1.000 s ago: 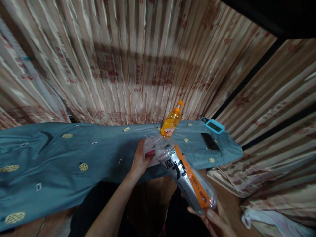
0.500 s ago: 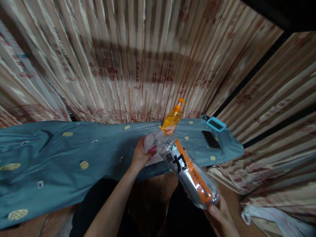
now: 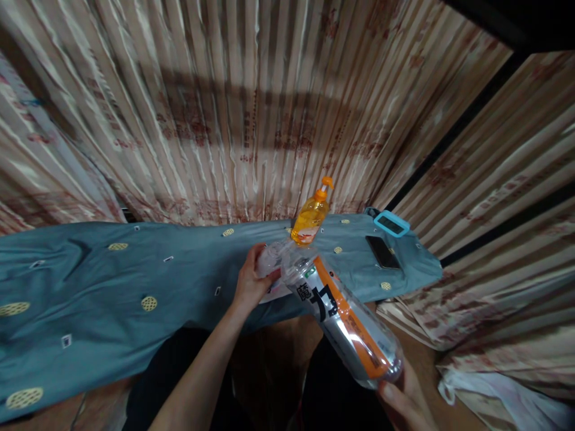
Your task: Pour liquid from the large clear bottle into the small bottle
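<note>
My right hand (image 3: pixel 406 398) grips the base of a large clear plastic bottle (image 3: pixel 348 326) with a silver and orange label. That bottle is tilted, its neck pointing up and to the left. My left hand (image 3: pixel 252 280) is wrapped around a smaller clear plastic container (image 3: pixel 269 258), which looks like a bottle. The large bottle's neck meets or overlaps the top of this container; whether they touch I cannot tell. Just behind them stands a pump bottle (image 3: pixel 311 218) of yellow-orange liquid with an orange pump head. A pale printed patch shows below the left hand, partly hidden.
A blue-green patterned cloth (image 3: pixel 188 263) covers the long surface before me. At its right end lie a dark phone (image 3: pixel 382 252) and a blue-framed digital clock (image 3: pixel 391 224). Pleated curtains (image 3: pixel 224 120) hang behind and to the right. A white bag (image 3: pixel 498 392) is low at the right.
Both hands keep their holds. The left hand and the smaller container have shifted slightly left, and the large bottle's neck has moved a little left and down. The view has shifted slightly.
</note>
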Available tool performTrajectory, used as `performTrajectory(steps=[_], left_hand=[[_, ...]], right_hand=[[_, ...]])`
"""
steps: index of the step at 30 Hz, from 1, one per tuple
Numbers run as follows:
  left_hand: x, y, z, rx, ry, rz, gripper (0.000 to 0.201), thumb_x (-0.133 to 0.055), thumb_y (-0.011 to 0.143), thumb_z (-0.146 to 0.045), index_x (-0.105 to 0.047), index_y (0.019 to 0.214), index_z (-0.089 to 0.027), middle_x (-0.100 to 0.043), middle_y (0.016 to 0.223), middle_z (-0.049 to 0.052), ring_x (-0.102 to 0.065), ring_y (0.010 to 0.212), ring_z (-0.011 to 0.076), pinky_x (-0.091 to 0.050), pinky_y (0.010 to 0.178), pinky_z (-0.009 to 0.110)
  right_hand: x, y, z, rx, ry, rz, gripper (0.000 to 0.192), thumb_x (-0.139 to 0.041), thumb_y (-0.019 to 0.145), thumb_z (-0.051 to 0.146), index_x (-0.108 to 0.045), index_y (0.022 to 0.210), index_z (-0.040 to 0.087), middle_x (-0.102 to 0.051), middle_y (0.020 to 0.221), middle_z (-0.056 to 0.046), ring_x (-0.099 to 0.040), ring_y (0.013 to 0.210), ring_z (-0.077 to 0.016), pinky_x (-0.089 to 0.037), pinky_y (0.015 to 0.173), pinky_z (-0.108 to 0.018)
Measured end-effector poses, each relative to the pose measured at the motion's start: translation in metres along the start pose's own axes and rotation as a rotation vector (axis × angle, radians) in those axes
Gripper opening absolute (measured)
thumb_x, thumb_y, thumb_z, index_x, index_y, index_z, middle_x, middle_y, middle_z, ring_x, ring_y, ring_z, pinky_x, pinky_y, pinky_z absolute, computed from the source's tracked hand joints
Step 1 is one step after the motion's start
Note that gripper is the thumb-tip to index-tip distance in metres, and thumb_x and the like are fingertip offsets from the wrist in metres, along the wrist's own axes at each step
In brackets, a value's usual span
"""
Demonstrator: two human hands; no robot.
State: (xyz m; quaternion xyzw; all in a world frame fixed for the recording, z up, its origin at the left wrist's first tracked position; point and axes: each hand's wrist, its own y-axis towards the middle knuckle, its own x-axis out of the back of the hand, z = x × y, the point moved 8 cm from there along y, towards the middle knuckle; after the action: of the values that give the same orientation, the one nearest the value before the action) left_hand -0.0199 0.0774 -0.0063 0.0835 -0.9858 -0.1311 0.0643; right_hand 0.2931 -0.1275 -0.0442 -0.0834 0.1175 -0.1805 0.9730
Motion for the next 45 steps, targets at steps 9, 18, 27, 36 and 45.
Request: performTrajectory(steps=[9, 18, 27, 36, 45], left_hand=[[-0.001, -0.009, -0.015, -0.162, 0.181, 0.097, 0.066, -0.067, 0.087, -0.044, -0.049, 0.144, -0.017, -0.062, 0.147, 0.018, -0.061, 0.137, 0.0338, -0.047, 0.117, 0.053], [-0.007, -0.016, -0.019, -0.307, 0.314, 0.037, 0.056, -0.059, 0.095, -0.036, -0.045, 0.147, -0.019, -0.06, 0.143, 0.017, -0.059, 0.134, 0.0308, -0.048, 0.116, 0.053], [-0.006, -0.015, -0.021, -0.343, 0.347, 0.032, 0.053, -0.057, 0.094, -0.031, -0.048, 0.144, -0.017, -0.062, 0.139, 0.017, -0.062, 0.129, 0.0309, -0.051, 0.112, 0.051], [-0.008, -0.015, -0.018, -0.312, 0.354, 0.065, 0.055, -0.059, 0.096, -0.039, -0.047, 0.147, -0.022, -0.06, 0.141, 0.015, -0.06, 0.132, 0.0309, -0.049, 0.114, 0.053], [-0.008, -0.014, -0.019, -0.323, 0.318, 0.064, 0.056, -0.059, 0.096, -0.042, -0.047, 0.146, -0.02, -0.062, 0.139, 0.016, -0.062, 0.128, 0.031, -0.051, 0.11, 0.051]], right_hand=[[-0.014, -0.002, 0.017, 0.031, -0.04, 0.027, 0.086, -0.093, 0.06, 0.064, -0.069, 0.134, 0.028, -0.072, 0.139, -0.011, -0.063, 0.133, -0.0356, -0.047, 0.112, -0.042], [-0.015, 0.0, 0.02, 0.078, -0.052, 0.112, 0.09, -0.092, 0.062, 0.059, -0.063, 0.142, 0.029, -0.069, 0.145, -0.011, -0.062, 0.136, -0.0383, -0.05, 0.112, -0.043], [-0.015, 0.003, 0.012, 0.086, -0.052, 0.303, 0.085, -0.089, 0.071, 0.05, -0.059, 0.149, 0.032, -0.061, 0.154, -0.014, -0.058, 0.141, -0.0409, -0.047, 0.116, -0.053], [0.008, -0.001, 0.011, 0.035, -0.113, 0.111, 0.084, -0.094, 0.062, 0.05, -0.067, 0.138, 0.029, -0.067, 0.147, -0.011, -0.054, 0.144, -0.0416, -0.036, 0.123, -0.054], [-0.024, -0.014, 0.043, 0.028, -0.061, -0.012, 0.091, -0.095, 0.053, 0.066, -0.069, 0.132, 0.029, -0.07, 0.144, -0.01, -0.061, 0.137, -0.0405, -0.044, 0.115, -0.045]])
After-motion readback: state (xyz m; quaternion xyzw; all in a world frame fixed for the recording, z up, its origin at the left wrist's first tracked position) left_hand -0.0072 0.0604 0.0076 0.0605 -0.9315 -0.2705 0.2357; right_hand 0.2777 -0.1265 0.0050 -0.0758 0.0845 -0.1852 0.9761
